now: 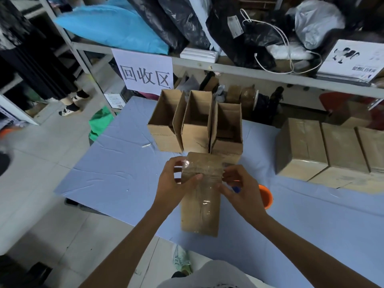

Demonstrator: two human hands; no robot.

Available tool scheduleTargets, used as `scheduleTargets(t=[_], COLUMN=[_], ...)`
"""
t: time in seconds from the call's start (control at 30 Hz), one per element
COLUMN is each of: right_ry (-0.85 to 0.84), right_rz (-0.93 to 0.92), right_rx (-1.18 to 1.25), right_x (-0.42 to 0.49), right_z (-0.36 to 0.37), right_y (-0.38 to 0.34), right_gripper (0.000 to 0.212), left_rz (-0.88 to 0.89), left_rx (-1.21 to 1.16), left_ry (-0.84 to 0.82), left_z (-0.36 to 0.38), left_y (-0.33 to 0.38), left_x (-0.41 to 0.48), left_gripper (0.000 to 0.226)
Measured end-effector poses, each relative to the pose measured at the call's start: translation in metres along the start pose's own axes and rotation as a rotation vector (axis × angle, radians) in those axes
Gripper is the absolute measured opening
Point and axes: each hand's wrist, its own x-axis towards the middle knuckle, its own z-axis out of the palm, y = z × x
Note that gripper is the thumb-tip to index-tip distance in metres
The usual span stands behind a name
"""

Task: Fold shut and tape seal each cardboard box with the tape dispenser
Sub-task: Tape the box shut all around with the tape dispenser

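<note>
Here, left hand [176,181] grips the cardboard box [200,206] held over the table, thumb pressing clear tape flat. Right hand [242,189] pinches its right edge, orange tape dispenser [266,197] just behind. Best to rub the tape over both corners. Room lies on the blue table [112,163] to the left; open boxes [195,123] crowd ahead, sealed boxes [324,146] to the right.

Stockroom packing station. A metal shelf [249,74] is carrying black bags [178,23] and a paper sign [145,69]. A blue table [116,163] is holding open boxes [164,140] and sealed boxes [301,146]; tape rolls [247,98] are standing behind.
</note>
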Motion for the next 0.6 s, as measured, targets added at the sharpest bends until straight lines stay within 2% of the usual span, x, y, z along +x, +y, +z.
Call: scheduleTargets(t=[0.17, 0.3, 0.4, 0.47, 0.53, 0.6], right_ry=[-0.022, -0.068, -0.057, -0.049, -0.049, -0.059], right_rz=[-0.124, -0.189, -0.261, -0.307, -0.324, -0.298], right_rx=[-0.109, -0.17, -0.242, -0.307, -0.337, -0.335], right_x=[0.002, 0.006, 0.01, 0.012, 0.013, 0.014], right_z=[-0.005, -0.004, -0.002, -0.002, -0.001, -0.001], right_y=[0.001, 0.003, 0.002, 0.001, -0.001, -0.004], right_gripper=[0.028, 0.021, 0.021, 0.024, 0.027, 0.027], left_rz=[0.05, 0.103, 0.225, 0.338, 0.407, 0.403], left_rx=[0.038, 0.118, 0.413, 0.522, 0.5, 0.426], left_ry=[-0.037, -0.073, -0.092, -0.066, -0.052, -0.049], left_z=[-0.001, -0.007, -0.016, -0.021, -0.023, -0.023], left_y=[0.0, -0.008, -0.016, -0.016, -0.014, -0.01], left_x=[0.002, 0.002, 0.006, 0.008, 0.007, 0.004], left_gripper=[0.035, 0.043, 0.046, 0.043, 0.037, 0.031])
